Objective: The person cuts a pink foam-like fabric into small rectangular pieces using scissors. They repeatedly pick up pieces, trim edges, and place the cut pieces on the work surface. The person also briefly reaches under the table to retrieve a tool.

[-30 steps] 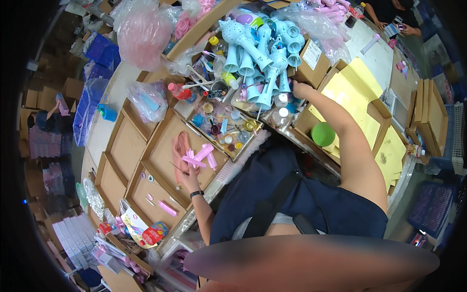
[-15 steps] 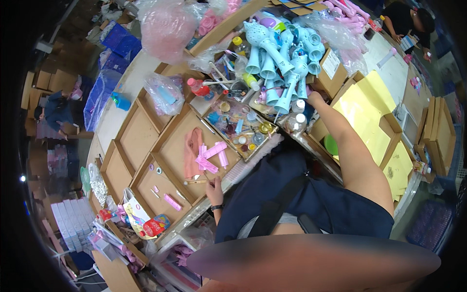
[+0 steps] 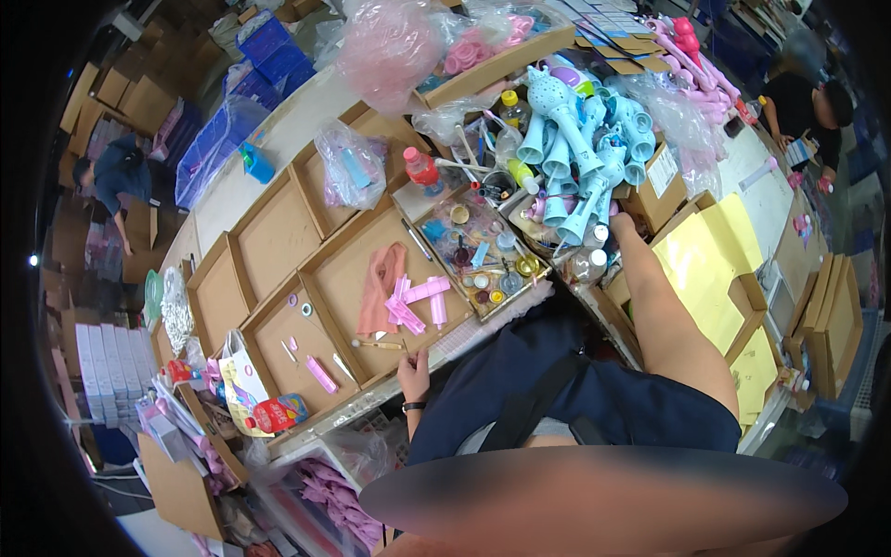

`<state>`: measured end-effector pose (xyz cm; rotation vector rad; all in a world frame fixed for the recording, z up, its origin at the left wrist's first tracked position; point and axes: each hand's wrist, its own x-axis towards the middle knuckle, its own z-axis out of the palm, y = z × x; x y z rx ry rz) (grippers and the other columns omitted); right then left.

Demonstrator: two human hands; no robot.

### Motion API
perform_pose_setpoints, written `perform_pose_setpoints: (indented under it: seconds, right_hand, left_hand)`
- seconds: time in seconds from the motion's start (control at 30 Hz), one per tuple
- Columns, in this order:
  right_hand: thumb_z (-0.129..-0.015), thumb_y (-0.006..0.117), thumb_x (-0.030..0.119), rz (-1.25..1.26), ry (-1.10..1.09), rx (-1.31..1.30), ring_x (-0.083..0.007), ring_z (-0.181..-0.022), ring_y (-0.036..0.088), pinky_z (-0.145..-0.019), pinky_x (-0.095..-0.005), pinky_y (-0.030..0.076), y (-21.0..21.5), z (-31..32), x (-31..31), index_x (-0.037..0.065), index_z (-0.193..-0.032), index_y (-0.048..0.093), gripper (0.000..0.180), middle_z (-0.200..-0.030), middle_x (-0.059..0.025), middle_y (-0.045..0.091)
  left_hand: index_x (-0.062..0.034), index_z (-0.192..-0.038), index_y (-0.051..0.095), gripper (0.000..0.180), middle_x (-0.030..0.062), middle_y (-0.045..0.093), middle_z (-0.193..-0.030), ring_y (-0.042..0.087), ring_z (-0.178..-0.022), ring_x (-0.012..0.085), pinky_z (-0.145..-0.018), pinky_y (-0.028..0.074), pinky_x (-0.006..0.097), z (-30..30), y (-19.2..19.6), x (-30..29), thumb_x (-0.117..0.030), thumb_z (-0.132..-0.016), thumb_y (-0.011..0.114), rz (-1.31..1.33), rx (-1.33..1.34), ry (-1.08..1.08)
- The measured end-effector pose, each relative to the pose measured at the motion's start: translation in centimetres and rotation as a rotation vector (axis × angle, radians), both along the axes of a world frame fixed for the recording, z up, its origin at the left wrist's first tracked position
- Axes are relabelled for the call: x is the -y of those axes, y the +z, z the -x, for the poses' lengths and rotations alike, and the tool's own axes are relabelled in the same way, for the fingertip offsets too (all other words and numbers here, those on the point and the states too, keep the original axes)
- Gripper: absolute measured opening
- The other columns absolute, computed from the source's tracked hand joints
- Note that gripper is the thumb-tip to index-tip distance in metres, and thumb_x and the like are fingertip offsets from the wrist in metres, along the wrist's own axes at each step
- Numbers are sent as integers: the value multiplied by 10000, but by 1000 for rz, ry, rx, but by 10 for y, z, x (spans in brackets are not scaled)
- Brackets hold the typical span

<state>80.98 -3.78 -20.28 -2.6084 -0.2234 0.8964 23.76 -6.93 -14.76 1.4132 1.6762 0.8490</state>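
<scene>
Right hand (image 3: pixel 620 226) largely hidden among pale blue toy wands (image 3: pixel 575 158), grip not discernible; left hand (image 3: pixel 414 374) closed on thin brush (image 3: pixel 380 344), pink plastic pieces (image 3: pixel 413 302) seen just beyond in cardboard tray (image 3: pixel 348 278)

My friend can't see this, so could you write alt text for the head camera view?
Seen from above, a person's left hand holds a thin brush over a cardboard tray of pink plastic pieces, while the right hand reaches into light blue toy wands.
</scene>
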Motion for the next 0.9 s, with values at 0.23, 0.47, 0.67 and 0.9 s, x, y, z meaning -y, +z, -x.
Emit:
perform_pose_setpoints:
  seconds: [0.23, 0.47, 0.67, 0.9]
  right_hand:
    - [-808, 574, 363, -96, 171, -276, -236, -490, 562, -420, -358, 453, 56, -10, 18, -53, -847, 588, 418, -647, -137, 569]
    - [-795, 617, 189, -184, 159, -512, -158, -570, 602, -431, -231, 464, 190, -6, 80, -18, -1007, 502, 318, -762, -103, 602]
    - [-798, 635, 229, -553, 502, -643, -120, -593, 614, -434, -219, 467, 273, 91, 102, 7, -1098, 488, 401, -772, -60, 611]
    - [-897, 510, 290, -623, 686, -1291, -123, -600, 617, -441, -204, 478, 223, 287, 42, 20, -987, 486, 286, -806, -80, 600]
  left_hand:
    - [-9, -675, 472, 311, 2, 436, -583, 369, -551, 86, -505, 346, 247, 4, 8, 3, -225, -817, 645, 56, 67, -1]
    - [-22, -676, 456, 296, -24, 413, -605, 352, -572, 66, -509, 320, 228, -5, 16, -3, -198, -822, 644, 95, 196, -36]
    - [-40, -813, 418, 156, 150, 584, -995, 572, -905, 180, -837, 452, 312, -45, 81, -22, -44, -841, 572, 242, 754, -316]
    - [-3, -1136, 462, 308, 143, 536, -1167, 520, -1069, 234, -943, 386, 381, -118, 132, -39, -134, -868, 542, 464, 1295, -477]
